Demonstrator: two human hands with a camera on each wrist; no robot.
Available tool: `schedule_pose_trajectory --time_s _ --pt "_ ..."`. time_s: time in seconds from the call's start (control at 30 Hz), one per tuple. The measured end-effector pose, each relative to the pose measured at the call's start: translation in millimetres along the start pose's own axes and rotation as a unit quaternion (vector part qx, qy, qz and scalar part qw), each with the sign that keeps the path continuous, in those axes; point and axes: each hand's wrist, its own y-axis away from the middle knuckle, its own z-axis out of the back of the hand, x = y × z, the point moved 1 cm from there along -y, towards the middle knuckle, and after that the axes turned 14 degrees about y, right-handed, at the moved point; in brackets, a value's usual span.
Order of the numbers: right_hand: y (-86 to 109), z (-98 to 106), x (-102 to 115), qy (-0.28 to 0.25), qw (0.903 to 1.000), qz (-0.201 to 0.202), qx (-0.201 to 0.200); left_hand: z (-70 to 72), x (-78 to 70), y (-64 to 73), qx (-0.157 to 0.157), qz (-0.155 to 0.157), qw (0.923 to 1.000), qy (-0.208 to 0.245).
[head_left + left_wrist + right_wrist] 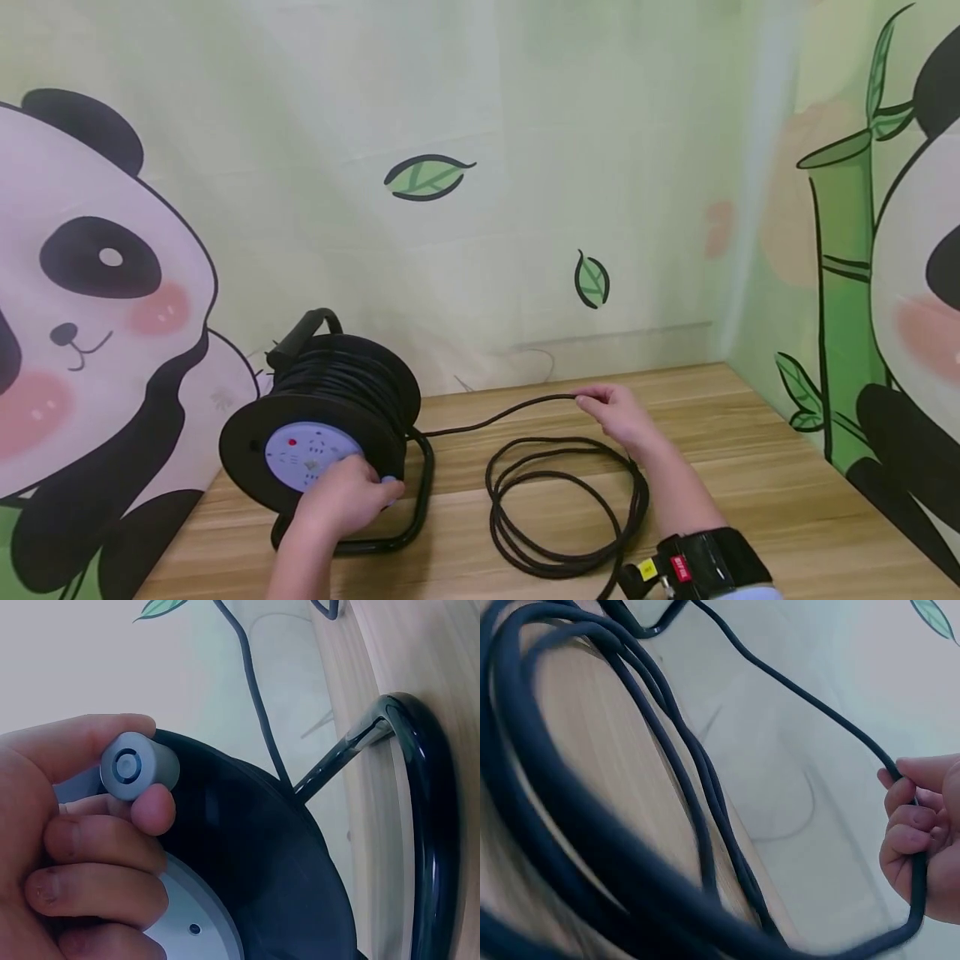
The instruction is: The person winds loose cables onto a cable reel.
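Observation:
A black cable reel (243, 454) stands at the left of the wooden table, tilted, with dark cable wound round its drum. My left hand (339, 498) is at its front face, pinching a grey knob (135, 766) near the rim between thumb and finger; the other fingers curl in front of the pale socket panel (288, 460). To the right, my right hand (613, 414) grips the black cable (810, 697), which runs from the reel in a slight sag. In the right wrist view the fingers curl round it, and the cable passes down out of the fist.
Loose loops of cable (640, 500) lie on the table (720, 417) below my right hand. The reel has a black tubular stand (429, 483) and a top handle (296, 340). Behind the table hangs a panda-printed backdrop (510, 208). A black strap (723, 562) circles my right wrist.

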Motion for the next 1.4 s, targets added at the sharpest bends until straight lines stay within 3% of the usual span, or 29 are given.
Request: schedule_pose_trajectory --time_s 0.23,0.57,0.8,0.93,1.17,1.4 --pt "0.0 15.7 -11.3 0.017 0.9991 0.038 -0.005 -0.9 0.2 -1.2 0.001 -0.001 1.0000 0.007" --pt "13.4 48.2 -28.5 0.080 0.9963 0.027 -0.019 -2.7 -4.2 -1.9 0.004 -0.006 1.0000 0.005" --pt "27.2 84.0 -49.7 0.085 0.9958 -0.004 -0.034 -0.5 -0.1 -3.6 0.016 0.003 0.9998 -0.010" --pt "33.3 98.0 -56.7 0.088 0.9955 0.001 -0.034 1.9 3.5 -4.5 0.021 0.009 0.9996 -0.016" --pt "36.7 109.5 -62.7 0.106 0.9940 -0.013 -0.024 2.4 4.8 -4.0 0.021 0.006 0.9997 -0.010" --pt "37.7 111.5 -64.3 0.090 0.9956 -0.018 -0.017 0.7 5.0 -3.6 0.022 0.009 0.9997 -0.001"
